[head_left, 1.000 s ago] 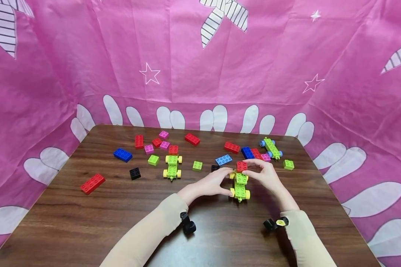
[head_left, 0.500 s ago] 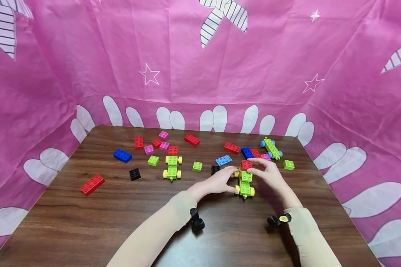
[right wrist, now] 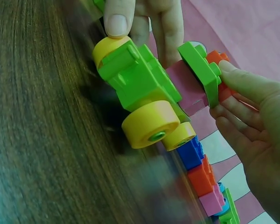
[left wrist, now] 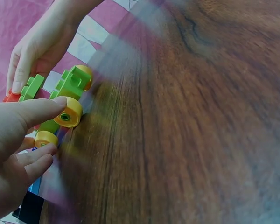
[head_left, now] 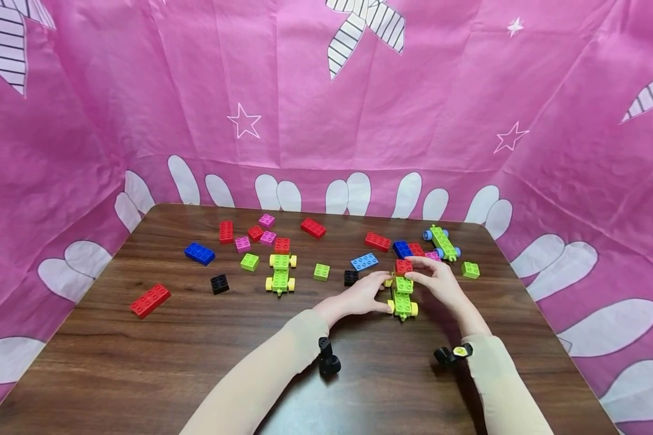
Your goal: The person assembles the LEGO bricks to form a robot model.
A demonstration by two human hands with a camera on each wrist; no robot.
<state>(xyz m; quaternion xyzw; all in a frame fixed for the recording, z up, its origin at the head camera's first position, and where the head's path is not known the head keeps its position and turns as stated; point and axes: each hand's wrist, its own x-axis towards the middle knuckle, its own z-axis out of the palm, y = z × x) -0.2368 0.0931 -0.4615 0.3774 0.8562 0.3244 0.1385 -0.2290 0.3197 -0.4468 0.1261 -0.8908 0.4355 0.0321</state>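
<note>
A lime green toy car (head_left: 402,307) with yellow wheels stands on the table between both hands. In the right wrist view, a pink brick (right wrist: 186,88) sits on its base, with a lime green brick (right wrist: 200,70) above and a red brick (right wrist: 218,57) on top. My left hand (head_left: 361,296) grips the car from the left; its thumb lies on one yellow wheel (left wrist: 70,113) and its fingers are at the other wheel on that side. From the right, my right hand (head_left: 439,283) pinches the red brick, thumb on the near side, fingertips low by the lime green brick.
A second yellow-wheeled car (head_left: 280,275) stands left of centre. A blue-wheeled car (head_left: 442,243) is at the back right. Loose bricks lie about, among them a light blue brick (head_left: 364,261), a black brick (head_left: 350,277) and a long red brick (head_left: 150,301). Pink cloth (head_left: 315,121) surrounds the table.
Both hands and the toy car have shifted a little to the right and slightly away from the body. The grip of each hand looks the same, and the other bricks have stayed put.
</note>
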